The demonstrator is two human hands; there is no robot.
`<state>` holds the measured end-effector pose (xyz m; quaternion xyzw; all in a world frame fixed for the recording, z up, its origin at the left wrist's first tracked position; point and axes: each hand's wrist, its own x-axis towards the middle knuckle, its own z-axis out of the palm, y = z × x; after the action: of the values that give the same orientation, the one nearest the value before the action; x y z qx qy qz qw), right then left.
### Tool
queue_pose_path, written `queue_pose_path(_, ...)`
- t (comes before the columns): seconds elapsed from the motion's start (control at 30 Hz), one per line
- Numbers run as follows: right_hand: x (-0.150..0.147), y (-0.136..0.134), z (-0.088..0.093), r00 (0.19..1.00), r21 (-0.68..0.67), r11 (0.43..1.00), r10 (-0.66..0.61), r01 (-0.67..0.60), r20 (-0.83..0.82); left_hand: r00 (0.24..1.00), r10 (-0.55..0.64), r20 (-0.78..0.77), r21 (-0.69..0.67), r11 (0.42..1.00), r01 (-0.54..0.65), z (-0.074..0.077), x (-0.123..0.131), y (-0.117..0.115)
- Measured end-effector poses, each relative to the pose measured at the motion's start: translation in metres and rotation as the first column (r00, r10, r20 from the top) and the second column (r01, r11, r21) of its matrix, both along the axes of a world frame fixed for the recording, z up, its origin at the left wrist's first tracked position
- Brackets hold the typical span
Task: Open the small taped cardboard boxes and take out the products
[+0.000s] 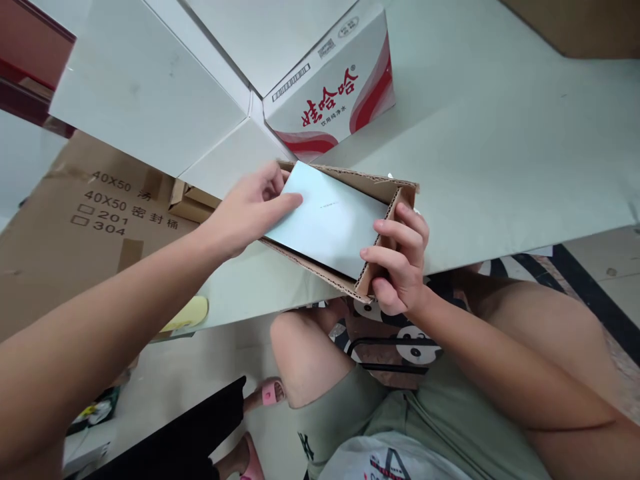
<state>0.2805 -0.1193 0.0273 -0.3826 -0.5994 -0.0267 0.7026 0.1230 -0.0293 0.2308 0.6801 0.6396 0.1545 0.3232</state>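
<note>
A brown cardboard box (345,175) with its top open is tilted in front of me at the table's near edge. Inside it lies a flat pale-blue box (327,217) with a small line of print in its middle. My left hand (257,207) grips the pale-blue box at its left end, thumb on top and the other fingers partly hidden behind its edge. Around the right end wall of the cardboard box, my right hand (403,257) is closed, its fingertips reaching over the rim towards the pale-blue box.
A white carton with red lettering (330,100) stands behind, beside open white carton flaps (165,80). Left is a large printed brown carton (95,233). A yellow object (190,313) lies at the pale table's (500,153) near edge. Another person's pink-slippered feet (270,392) show below.
</note>
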Motion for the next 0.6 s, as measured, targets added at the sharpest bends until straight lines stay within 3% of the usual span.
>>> queue_pose_path(0.1, -0.001, -0.001, 0.001, 0.999, -0.033, 0.999, -0.002, 0.003, 0.035, 0.995, 0.021, 0.097, -0.008, 1.000, -0.020, -0.001, -0.004, 0.001)
queue_pose_path(0.27, -0.005, 0.003, 0.006, 0.999, 0.045, 0.998, 0.039, -0.039, -0.002, 0.983, 0.085, 0.160, -0.221, 0.974, -0.048, -0.013, -0.012, 0.007)
queue_pose_path(0.4, -0.008, 0.005, 0.008, 1.000, 0.042, 0.999, 0.022, -0.022, 0.002, 0.960, 0.126, 0.250, -0.239, 0.969, -0.065, -0.019, -0.012, 0.010)
queue_pose_path(0.5, -0.009, 0.005, 0.008, 1.000, 0.058, 0.998, 0.007, -0.007, 0.010, 0.925, 0.217, 0.311, -0.337, 0.936, -0.106, -0.021, -0.009, 0.011)
queue_pose_path(0.6, -0.009, 0.005, 0.010, 1.000, 0.060, 0.998, -0.003, 0.002, 0.020, 0.915, 0.275, 0.295, -0.494, 0.863, -0.100, -0.024, -0.006, 0.013)
